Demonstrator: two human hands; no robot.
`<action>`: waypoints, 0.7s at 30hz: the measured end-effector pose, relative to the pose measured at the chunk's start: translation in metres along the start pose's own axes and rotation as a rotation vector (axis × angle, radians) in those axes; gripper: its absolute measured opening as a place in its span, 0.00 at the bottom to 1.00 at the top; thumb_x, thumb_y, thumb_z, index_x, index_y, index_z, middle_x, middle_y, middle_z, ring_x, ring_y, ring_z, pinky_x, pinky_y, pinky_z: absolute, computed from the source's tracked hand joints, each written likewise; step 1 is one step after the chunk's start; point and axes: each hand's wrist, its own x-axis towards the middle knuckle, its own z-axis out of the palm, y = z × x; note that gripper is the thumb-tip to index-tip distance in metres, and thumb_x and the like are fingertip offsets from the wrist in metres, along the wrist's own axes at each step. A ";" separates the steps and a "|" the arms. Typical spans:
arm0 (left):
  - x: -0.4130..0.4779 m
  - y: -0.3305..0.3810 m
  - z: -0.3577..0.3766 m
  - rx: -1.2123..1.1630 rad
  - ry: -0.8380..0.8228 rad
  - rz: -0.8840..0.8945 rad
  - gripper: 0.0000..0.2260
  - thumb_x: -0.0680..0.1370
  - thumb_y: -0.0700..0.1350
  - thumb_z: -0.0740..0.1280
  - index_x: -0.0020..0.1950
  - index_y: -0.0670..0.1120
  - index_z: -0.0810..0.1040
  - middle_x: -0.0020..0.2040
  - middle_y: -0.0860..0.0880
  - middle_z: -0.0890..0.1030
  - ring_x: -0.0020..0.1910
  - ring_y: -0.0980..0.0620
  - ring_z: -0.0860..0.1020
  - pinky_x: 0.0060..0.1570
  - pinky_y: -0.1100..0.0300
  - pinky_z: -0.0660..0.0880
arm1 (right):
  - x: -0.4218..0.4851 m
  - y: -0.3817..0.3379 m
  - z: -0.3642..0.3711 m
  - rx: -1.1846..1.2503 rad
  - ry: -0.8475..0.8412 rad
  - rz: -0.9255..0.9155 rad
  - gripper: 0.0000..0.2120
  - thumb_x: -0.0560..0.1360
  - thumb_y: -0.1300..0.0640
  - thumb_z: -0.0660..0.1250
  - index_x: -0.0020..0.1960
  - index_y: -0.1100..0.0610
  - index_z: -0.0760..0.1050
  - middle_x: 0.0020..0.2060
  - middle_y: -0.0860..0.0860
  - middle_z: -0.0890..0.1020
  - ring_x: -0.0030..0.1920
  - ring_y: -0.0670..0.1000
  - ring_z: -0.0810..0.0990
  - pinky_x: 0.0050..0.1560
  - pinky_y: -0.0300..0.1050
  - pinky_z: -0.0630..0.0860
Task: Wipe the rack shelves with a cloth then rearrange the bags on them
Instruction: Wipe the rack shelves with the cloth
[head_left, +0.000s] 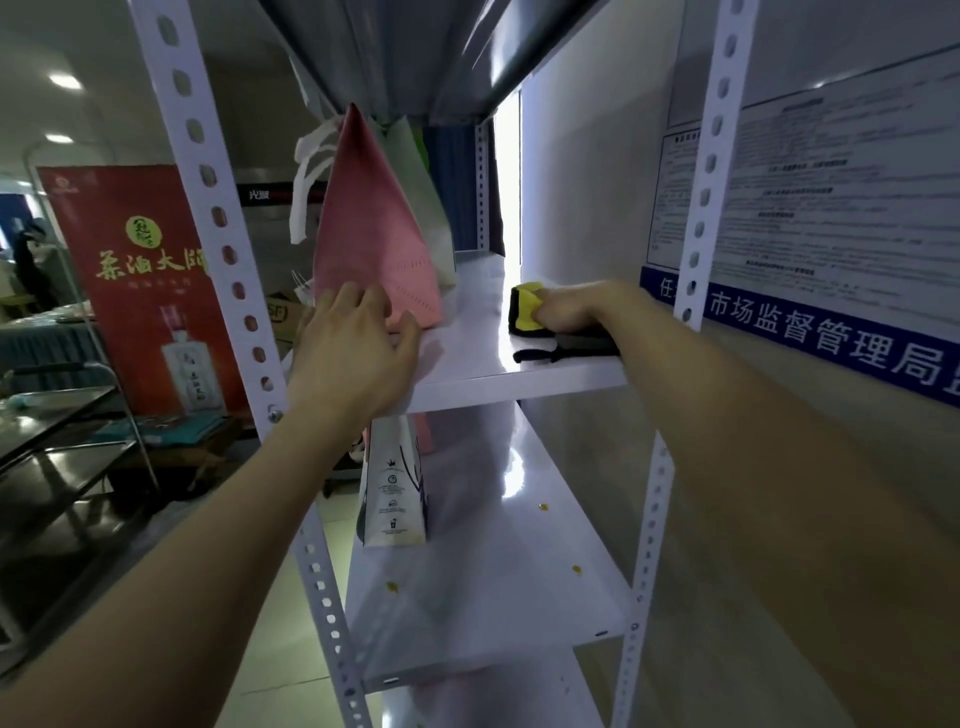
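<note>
right hand (563, 312) clamped on cloth (525, 306), left hand (358, 338) spread against pink bag (371, 234); bag could topple off shelf (483, 364) if nudged.

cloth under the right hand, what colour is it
Yellow with a black edge; the cloth sits pressed under the right hand in the head view.

Bag (374, 234) left of cloth (527, 309)
</note>
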 end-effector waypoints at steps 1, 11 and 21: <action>0.000 0.000 0.001 -0.006 0.015 0.006 0.18 0.85 0.54 0.59 0.57 0.41 0.79 0.55 0.42 0.80 0.56 0.40 0.76 0.59 0.44 0.73 | -0.015 0.002 0.003 -0.026 0.025 -0.019 0.28 0.85 0.49 0.54 0.85 0.48 0.55 0.82 0.57 0.63 0.77 0.60 0.66 0.69 0.52 0.63; -0.007 0.008 -0.013 -0.175 0.131 0.135 0.11 0.85 0.42 0.61 0.63 0.40 0.79 0.56 0.42 0.80 0.54 0.42 0.78 0.55 0.43 0.77 | -0.120 -0.001 0.059 -0.088 0.367 -0.227 0.26 0.86 0.43 0.49 0.84 0.43 0.58 0.80 0.53 0.68 0.79 0.61 0.65 0.77 0.61 0.62; -0.127 -0.079 -0.008 -0.364 0.244 -0.083 0.38 0.81 0.57 0.69 0.84 0.46 0.55 0.75 0.45 0.70 0.69 0.49 0.74 0.67 0.50 0.74 | -0.125 -0.077 0.083 -0.117 0.370 -0.414 0.25 0.86 0.43 0.51 0.83 0.41 0.58 0.82 0.48 0.65 0.80 0.58 0.63 0.78 0.63 0.59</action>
